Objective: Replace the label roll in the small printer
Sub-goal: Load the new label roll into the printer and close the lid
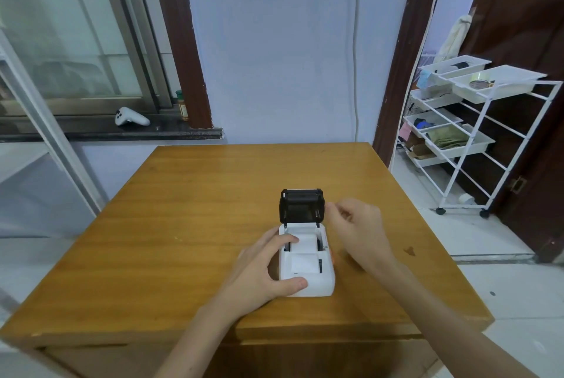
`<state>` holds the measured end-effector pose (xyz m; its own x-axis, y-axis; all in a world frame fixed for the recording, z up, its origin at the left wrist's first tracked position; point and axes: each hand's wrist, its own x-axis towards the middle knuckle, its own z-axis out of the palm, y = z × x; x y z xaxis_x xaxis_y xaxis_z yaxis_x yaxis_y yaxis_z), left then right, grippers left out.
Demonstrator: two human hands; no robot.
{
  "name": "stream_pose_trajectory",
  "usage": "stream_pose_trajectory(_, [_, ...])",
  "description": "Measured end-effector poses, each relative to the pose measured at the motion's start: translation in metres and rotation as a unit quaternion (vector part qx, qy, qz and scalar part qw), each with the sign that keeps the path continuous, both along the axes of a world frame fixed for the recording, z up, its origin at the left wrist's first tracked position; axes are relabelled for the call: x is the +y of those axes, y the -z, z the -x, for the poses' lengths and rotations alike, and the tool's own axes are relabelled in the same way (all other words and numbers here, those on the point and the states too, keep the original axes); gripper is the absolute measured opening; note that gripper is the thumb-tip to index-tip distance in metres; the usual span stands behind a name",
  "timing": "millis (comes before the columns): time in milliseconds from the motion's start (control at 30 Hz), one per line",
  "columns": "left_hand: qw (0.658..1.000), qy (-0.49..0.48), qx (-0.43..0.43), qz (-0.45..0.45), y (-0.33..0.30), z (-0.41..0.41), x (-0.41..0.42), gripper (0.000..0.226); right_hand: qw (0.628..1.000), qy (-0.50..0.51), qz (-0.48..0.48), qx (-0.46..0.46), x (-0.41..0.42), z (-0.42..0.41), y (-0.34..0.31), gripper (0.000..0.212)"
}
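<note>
A small white label printer (317,284) stands on the wooden table (189,209), near its front edge. Its black lid (302,205) is flipped up and stands upright at the back. Inside the open bay lies a white label roll (303,245), with a strip of white paper running forward over the body. My left hand (265,267) grips the printer's left side, thumb on the front corner and a finger on the bay's edge. My right hand (357,225) hovers just right of the lid, fingers loosely curled, holding nothing that I can see.
A white wire trolley (457,121) with trays of odds and ends stands to the right of the table, by a dark door. On the window sill at the back left lie a white game controller (131,117) and a small bottle (182,106).
</note>
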<state>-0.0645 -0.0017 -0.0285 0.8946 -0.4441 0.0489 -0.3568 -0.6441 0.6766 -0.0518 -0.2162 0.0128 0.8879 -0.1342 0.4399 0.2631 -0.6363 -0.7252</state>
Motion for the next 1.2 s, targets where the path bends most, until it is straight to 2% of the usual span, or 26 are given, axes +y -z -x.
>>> stream_pose_trajectory(67, [1.000, -0.001, 0.003, -0.004, 0.000, 0.000, 0.000, 0.076, 0.999, 0.011, -0.045, 0.013, 0.004, -0.003, -0.011, 0.017])
stream_pose_trajectory(100, [1.000, -0.002, 0.004, -0.003, 0.000, 0.000, 0.000, 0.077, 0.996, -0.015, -0.060, 0.057, 0.006, -0.006, -0.017, 0.023])
stream_pose_trajectory(167, [1.000, -0.003, 0.004, 0.003, 0.001, -0.001, 0.000, 0.075, 0.981, -0.087, -0.098, 0.142, 0.009, -0.012, -0.022, 0.049])
stream_pose_trajectory(233, [1.000, -0.001, 0.004, 0.005, 0.002, -0.001, 0.000, 0.073, 0.969, -0.119, -0.116, 0.185, 0.010, -0.018, -0.022, 0.049])
stream_pose_trajectory(400, [0.999, -0.014, 0.015, 0.033, 0.002, 0.000, 0.001, 0.079, 0.959, -0.107, -0.209, 0.161, 0.003, -0.013, -0.014, 0.026])
stream_pose_trajectory(533, [0.994, -0.028, 0.037, 0.098, 0.000, 0.002, 0.002, 0.093, 0.953, -0.136, -0.236, 0.131, 0.001, 0.000, -0.009, 0.023])
stream_pose_trajectory(733, [0.993, -0.025, 0.038, 0.108, 0.001, 0.002, 0.001, 0.120, 0.954, -0.144, -0.235, 0.122, 0.000, 0.015, 0.003, 0.020])
stream_pose_trajectory(1000, [0.999, -0.004, -0.014, 0.029, 0.003, -0.003, 0.001, 0.087, 0.952, -0.144, -0.221, 0.151, -0.003, 0.025, 0.021, 0.022])
stream_pose_trajectory(1100, [0.999, -0.003, -0.018, 0.032, 0.006, -0.004, 0.002, 0.083, 0.953, -0.149, -0.209, 0.159, -0.001, 0.022, 0.022, 0.029])
stream_pose_trajectory(1200, [0.999, -0.004, -0.018, 0.039, 0.008, -0.004, 0.002, 0.083, 0.942, -0.155, -0.238, 0.177, -0.001, 0.019, 0.020, 0.030])
